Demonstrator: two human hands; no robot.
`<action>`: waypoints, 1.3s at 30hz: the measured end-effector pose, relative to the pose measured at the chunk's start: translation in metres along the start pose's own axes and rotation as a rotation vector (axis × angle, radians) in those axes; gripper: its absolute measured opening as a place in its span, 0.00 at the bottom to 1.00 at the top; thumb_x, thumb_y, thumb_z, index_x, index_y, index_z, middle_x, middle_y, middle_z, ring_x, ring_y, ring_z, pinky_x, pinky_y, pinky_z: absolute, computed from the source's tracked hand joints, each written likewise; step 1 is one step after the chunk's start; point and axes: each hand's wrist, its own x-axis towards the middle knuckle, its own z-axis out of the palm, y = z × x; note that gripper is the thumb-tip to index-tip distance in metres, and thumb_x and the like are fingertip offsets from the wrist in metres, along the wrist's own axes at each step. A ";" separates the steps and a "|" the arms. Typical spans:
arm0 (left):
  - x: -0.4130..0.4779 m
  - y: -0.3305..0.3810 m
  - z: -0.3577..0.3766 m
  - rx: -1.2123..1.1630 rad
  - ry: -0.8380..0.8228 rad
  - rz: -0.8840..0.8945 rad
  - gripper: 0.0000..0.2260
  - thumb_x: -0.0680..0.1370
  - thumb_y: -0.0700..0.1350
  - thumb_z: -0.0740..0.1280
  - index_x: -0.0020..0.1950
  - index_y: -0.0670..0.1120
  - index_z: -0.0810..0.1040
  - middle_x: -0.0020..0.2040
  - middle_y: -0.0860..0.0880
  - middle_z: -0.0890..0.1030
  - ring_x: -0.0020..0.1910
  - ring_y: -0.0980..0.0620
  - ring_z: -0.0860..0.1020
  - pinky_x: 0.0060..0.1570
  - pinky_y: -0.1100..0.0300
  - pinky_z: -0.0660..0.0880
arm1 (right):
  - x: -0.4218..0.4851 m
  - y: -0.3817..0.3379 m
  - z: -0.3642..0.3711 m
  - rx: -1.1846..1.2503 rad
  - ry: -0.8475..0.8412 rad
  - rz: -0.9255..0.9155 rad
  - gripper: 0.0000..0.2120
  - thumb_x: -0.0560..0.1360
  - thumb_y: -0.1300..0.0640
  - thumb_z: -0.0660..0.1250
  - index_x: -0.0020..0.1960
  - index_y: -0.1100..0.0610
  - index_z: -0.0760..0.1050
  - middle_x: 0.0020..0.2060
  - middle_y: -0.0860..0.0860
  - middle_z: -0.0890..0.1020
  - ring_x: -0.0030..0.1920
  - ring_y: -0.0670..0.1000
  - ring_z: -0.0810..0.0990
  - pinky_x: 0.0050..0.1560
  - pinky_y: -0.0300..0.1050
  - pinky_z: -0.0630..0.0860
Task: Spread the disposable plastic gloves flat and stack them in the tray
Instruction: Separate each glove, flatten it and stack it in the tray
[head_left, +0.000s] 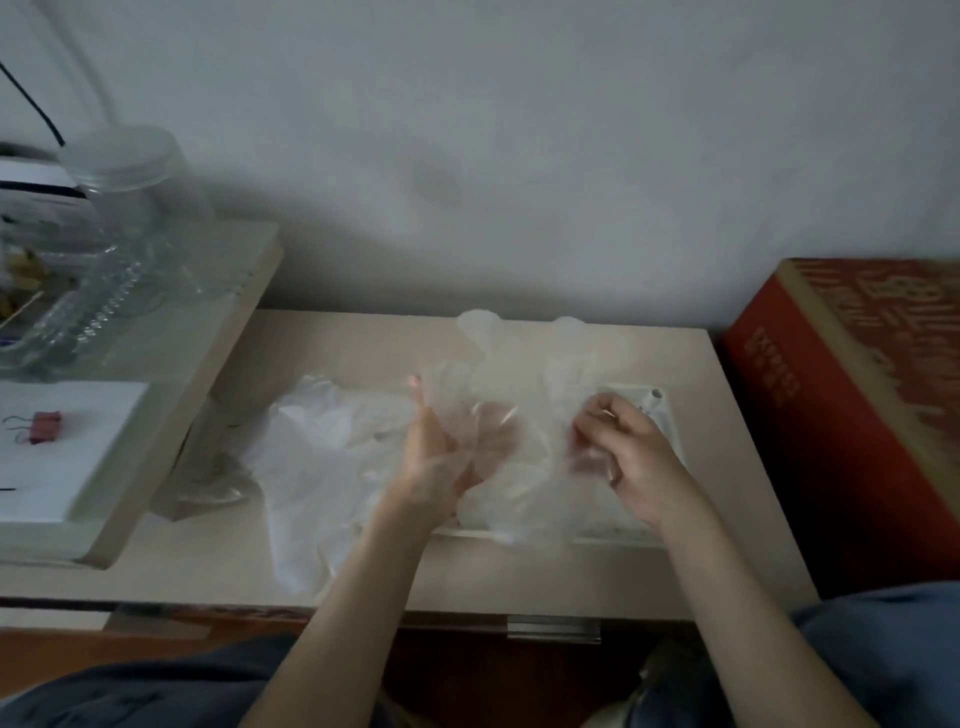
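home room by the look — low beige table (519, 577) against a plain wall (519, 156), clear plastic jar (130, 176) upper left, red carton (841, 415) right.

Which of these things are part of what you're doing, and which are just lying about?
Part of the job: held glove, gripped by left hand and right hand; glove pile; tray.

Lying about: clear jar; red binder clip; red box.
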 end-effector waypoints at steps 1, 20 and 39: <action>0.002 0.003 -0.002 -0.068 -0.019 -0.080 0.20 0.69 0.56 0.70 0.51 0.41 0.75 0.46 0.43 0.79 0.44 0.44 0.80 0.47 0.51 0.77 | 0.000 -0.003 -0.006 -0.067 0.023 -0.026 0.07 0.77 0.69 0.61 0.43 0.59 0.71 0.32 0.54 0.78 0.28 0.49 0.77 0.25 0.41 0.75; 0.016 -0.026 0.003 0.373 0.128 -0.261 0.05 0.79 0.37 0.63 0.45 0.38 0.75 0.37 0.44 0.78 0.33 0.52 0.76 0.40 0.57 0.79 | 0.012 0.016 -0.038 -0.055 0.147 0.115 0.06 0.77 0.66 0.64 0.42 0.59 0.72 0.36 0.55 0.77 0.35 0.50 0.78 0.38 0.40 0.79; 0.026 -0.023 -0.011 0.766 0.255 -0.096 0.01 0.77 0.36 0.65 0.47 0.40 0.74 0.36 0.45 0.76 0.31 0.51 0.75 0.32 0.61 0.78 | 0.015 0.038 -0.063 -0.705 0.523 -0.032 0.13 0.76 0.63 0.62 0.60 0.58 0.71 0.48 0.51 0.76 0.49 0.52 0.75 0.53 0.48 0.75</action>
